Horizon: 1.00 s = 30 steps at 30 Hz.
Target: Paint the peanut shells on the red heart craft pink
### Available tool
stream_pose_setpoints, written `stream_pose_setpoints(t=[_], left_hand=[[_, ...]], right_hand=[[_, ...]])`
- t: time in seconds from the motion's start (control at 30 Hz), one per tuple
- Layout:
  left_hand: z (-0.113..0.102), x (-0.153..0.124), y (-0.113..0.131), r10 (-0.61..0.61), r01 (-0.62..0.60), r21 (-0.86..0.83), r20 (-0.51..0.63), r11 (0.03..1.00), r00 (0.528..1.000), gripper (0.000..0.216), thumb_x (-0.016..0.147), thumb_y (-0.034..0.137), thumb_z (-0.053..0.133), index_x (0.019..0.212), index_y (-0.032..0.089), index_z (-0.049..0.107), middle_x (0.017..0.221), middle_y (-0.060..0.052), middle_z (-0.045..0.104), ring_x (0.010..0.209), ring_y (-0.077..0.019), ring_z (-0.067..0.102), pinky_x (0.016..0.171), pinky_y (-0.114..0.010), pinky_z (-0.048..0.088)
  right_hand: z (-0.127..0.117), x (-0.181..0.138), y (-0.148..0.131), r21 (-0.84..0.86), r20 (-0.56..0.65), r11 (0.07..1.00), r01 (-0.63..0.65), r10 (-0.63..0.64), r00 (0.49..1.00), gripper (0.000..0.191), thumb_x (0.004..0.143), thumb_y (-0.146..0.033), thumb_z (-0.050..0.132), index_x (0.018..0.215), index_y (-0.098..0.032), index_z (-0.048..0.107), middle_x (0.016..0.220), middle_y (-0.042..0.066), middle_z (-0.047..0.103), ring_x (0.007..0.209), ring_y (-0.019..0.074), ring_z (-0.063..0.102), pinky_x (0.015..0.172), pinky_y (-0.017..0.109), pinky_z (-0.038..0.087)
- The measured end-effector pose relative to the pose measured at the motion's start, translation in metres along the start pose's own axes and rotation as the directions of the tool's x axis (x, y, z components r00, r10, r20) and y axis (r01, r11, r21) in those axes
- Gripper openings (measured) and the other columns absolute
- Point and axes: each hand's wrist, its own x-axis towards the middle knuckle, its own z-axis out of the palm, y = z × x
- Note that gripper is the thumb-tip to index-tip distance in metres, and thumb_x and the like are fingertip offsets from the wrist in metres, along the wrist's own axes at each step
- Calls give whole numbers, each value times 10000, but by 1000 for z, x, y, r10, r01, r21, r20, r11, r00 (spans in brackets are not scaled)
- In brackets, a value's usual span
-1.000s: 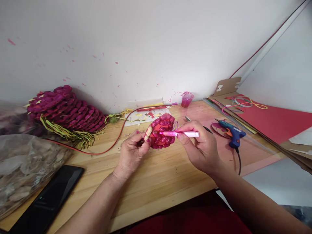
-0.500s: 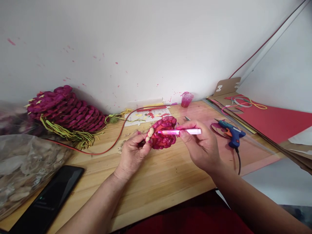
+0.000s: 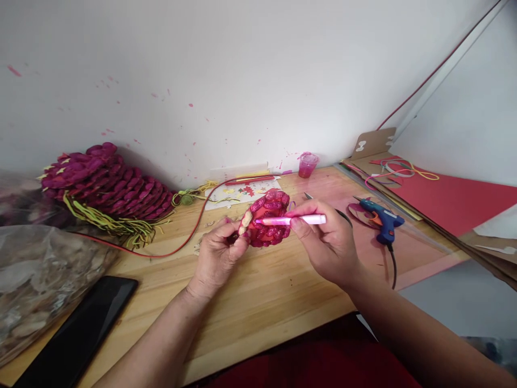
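A small red piece edged with magenta-painted peanuts (image 3: 271,202) is gripped at its left side by my left hand (image 3: 216,250), thumb and fingers pinched together. On that side, one peanut (image 3: 245,222) is still its pale natural colour. My right hand (image 3: 329,242) holds a white marker (image 3: 311,219) like a pen. The marker's pink tip points left over the middle of the piece, close to the pale peanut. Whether it touches the surface, I cannot tell.
Left: a magenta peanut stack (image 3: 117,186) with yellow-green tassels, a plastic bag of peanuts (image 3: 44,285), a black phone (image 3: 81,328) and a red cable (image 3: 197,229). Behind: a pink-stained cup (image 3: 308,165). Right: a blue glue gun (image 3: 382,218) and red card (image 3: 464,202).
The marker tip has moved slightly left, nearer the pale peanut. Both hands keep their grips, and the whole view has shifted a little.
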Motion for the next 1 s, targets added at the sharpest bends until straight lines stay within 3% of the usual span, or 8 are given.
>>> stream_pose_setpoints(t=[0.33,0.5,1.0], left_hand=[[0,0,1,-42,42,-17,-5,999,999,199,828,402,734,821,219,812,665,-12,577,713,-178,462,739,-327,417],[-1,1,3,-66,66,-53,-7,996,998,239,837,428,735,795,201,796,677,-15,564,690,-168,462,682,-307,417],[0,0,3,-58,58,-20,-5,998,998,186,835,374,719,797,210,798,685,-17,551,705,-176,454,693,-320,405]], right_hand=[[1,0,3,18,-30,1000,-14,15,999,47,979,-246,630,987,-220,668,912,24,699,822,174,643,757,341,499],[-1,-2,4,11,-6,999,-38,38,999,40,981,-245,625,973,-225,659,894,21,695,803,174,639,752,346,496],[1,-3,4,-21,-10,999,35,-35,999,39,964,-222,644,992,-228,671,902,25,690,793,171,625,748,348,500]])
